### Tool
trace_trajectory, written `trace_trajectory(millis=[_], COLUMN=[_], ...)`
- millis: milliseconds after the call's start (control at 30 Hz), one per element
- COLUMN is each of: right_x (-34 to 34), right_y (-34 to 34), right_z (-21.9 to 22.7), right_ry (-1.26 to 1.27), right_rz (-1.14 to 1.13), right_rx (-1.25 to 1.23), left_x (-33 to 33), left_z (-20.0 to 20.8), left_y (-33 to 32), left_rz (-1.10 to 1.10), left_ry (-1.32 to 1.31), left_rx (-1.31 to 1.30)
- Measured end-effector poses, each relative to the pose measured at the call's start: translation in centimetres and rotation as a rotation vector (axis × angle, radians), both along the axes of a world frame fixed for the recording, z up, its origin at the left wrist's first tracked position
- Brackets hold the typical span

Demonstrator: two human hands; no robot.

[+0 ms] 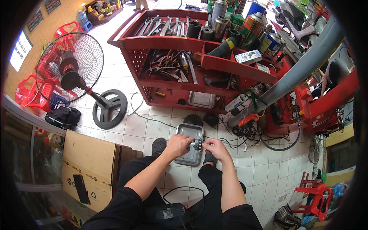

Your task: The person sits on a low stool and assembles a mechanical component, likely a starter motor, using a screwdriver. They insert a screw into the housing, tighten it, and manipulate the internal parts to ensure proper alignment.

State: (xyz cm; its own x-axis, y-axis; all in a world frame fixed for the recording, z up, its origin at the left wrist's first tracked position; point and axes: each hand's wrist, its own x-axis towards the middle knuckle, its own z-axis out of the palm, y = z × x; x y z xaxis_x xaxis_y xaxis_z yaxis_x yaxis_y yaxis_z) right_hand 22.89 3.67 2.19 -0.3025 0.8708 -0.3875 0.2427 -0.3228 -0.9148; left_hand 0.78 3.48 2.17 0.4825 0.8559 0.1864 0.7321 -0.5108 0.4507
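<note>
Above a shallow grey tray (185, 158) on the floor, between my feet, my two hands meet at a small metal part (197, 145). My left hand (179, 146) is closed around the part's left end, its fingers curled over it. At the other end, my right hand (217, 150) pinches with thumb and forefinger, touching the part's right side. The part looks silvery and dark, too small to name its kind. Fingers cover some of it.
Ahead stands a red tool trolley (165, 44) loaded with wrenches, pliers, sockets and spray cans. A black pedestal fan (69, 73) is at left. A cardboard box (90, 155) bearing a phone (81, 189) sits beside my left leg. Cables (245, 134) tangle by the grey post (283, 82).
</note>
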Motion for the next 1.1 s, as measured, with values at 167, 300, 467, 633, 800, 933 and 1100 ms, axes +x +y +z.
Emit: trace_trajectory(millis=[167,300,467,633,800,933,1100], right_x=[-1.0,-0.1,-0.6,0.0,-0.1,-0.4,-0.3], right_y=[0.1,0.2,-0.2,0.4,-0.1,-0.1,0.2], right_z=[1.4,0.7,0.3,0.6,0.6,0.9,1.4], right_ry=[-0.002,-0.063,0.083,-0.136,0.007,-0.044,-0.157], right_rz=[-0.103,-0.036,-0.111,-0.031,-0.040,-0.093,-0.144], right_rx=[-0.052,-0.164,0.112,-0.133,0.166,0.039,-0.056], left_x=[-0.4,-0.2,-0.2,-0.2,-0.1,-0.2,-0.2], left_z=[-0.2,0.0,0.3,0.3,0.3,0.1,0.1], left_y=[0.0,0.1,0.0,0.0,0.0,0.1,0.1], left_rz=[0.025,0.007,0.015,0.002,-0.002,-0.001,0.010], left_ry=[0.017,0.019,0.023,0.027,0.020,0.013,0.011], left_rx=[0.005,-0.005,0.005,-0.007,-0.001,-0.002,0.013])
